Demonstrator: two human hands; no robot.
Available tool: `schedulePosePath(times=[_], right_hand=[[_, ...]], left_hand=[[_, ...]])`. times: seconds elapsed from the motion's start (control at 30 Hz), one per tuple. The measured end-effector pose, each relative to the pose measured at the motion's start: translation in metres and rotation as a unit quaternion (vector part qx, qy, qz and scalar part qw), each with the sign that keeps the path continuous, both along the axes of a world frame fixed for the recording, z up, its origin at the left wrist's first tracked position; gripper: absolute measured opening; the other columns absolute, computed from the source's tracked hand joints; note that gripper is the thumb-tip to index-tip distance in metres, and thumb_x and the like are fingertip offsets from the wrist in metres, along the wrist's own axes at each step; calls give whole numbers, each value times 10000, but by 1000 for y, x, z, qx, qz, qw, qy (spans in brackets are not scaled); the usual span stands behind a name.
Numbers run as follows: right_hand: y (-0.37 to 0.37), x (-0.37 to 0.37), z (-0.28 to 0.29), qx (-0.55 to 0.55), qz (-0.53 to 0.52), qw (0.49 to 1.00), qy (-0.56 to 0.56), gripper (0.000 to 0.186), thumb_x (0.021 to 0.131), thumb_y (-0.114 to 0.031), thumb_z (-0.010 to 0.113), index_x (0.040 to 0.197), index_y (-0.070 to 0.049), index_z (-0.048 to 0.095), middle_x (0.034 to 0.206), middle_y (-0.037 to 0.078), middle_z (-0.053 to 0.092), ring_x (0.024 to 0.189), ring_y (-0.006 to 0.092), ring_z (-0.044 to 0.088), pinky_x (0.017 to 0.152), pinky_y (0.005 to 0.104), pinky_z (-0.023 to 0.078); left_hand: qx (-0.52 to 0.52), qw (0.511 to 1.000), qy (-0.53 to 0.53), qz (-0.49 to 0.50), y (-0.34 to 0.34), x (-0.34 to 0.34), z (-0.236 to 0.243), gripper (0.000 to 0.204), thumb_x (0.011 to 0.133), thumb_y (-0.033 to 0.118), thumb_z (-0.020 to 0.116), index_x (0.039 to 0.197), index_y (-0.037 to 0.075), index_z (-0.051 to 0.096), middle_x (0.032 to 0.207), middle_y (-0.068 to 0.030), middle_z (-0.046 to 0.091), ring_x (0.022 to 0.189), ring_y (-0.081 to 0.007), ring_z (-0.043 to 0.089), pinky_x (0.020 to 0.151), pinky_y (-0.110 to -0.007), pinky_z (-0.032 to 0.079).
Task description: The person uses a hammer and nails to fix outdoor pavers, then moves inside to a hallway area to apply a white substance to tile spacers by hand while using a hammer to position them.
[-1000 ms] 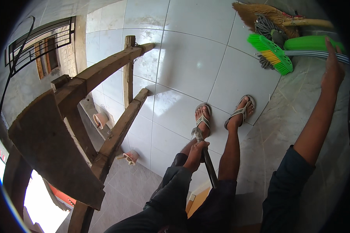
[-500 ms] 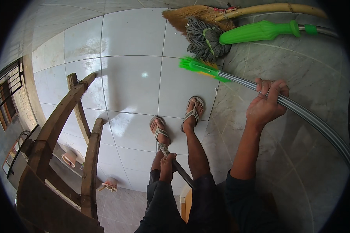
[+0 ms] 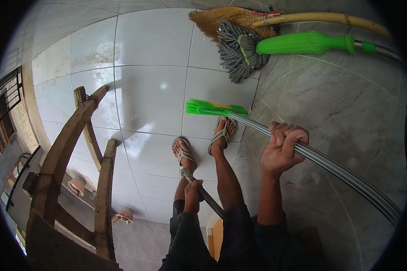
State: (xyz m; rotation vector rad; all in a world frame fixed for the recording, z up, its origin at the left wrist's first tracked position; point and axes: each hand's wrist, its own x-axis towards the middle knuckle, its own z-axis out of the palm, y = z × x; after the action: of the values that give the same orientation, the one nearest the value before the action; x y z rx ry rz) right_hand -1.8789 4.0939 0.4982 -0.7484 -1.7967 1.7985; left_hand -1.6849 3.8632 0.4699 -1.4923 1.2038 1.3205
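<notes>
Over tiles, right hand clamped on green broom, left hand around dark-handled tool

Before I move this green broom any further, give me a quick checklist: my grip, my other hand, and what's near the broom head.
1. Right hand closed around the striped handle: ok.
2. Left hand free: not ok, it is closed around a dark-handled tool.
3. Broom head apart from the gray mop head: ok, a gap shows between them.
4. Broom head clear of the right foot: cannot tell; it overlaps the toes in this view, but contact is unclear.
5. Bristles resting on the tiled floor: cannot tell from above.
</notes>
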Motion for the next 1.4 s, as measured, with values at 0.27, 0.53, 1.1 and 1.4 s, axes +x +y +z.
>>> schedulePosePath(times=[0.27, 0.53, 1.1, 1.4], right_hand=[[2, -31, -55, -17, -2, 1000, -20, 215, 1021, -154, 537, 868, -11, 488, 691, 41, 488, 633, 150, 495, 769, 406, 525], [61, -44, -42, 71, 161, 957, -229, 499, 816, 35, 654, 1296, 22, 518, 1226, 146, 570, 1173, 198, 527, 927, 308, 485], [94, -97, -43, 268, -69, 943, -184, 488, 732, -122, 834, 1105, 34, 560, 1029, 109, 610, 893, 232, 613, 866, 371, 489], [93, -34, -37, 381, -26, 902, -200, 436, 808, -110, 790, 1156, 17, 561, 1041, 107, 598, 972, 247, 586, 887, 393, 482]], left_hand=[[-13, 1000, 13, 21, 2, -9, -2, 211, 822, 264, 631, 739, 101, 525, 634, 33, 430, 522, -84, 395, 484, -262, 314], [24, 998, -23, 56, -15, -8, -4, 127, 850, 198, 617, 865, 104, 533, 725, 32, 442, 614, -78, 438, 547, -240, 358], [28, 994, -15, 108, -16, -15, -9, 139, 869, 212, 594, 836, 91, 533, 731, 31, 415, 660, -87, 428, 597, -244, 346], [20, 994, -21, 102, -10, -18, -7, 153, 867, 224, 594, 832, 88, 532, 724, 31, 416, 649, -89, 427, 587, -245, 349]])
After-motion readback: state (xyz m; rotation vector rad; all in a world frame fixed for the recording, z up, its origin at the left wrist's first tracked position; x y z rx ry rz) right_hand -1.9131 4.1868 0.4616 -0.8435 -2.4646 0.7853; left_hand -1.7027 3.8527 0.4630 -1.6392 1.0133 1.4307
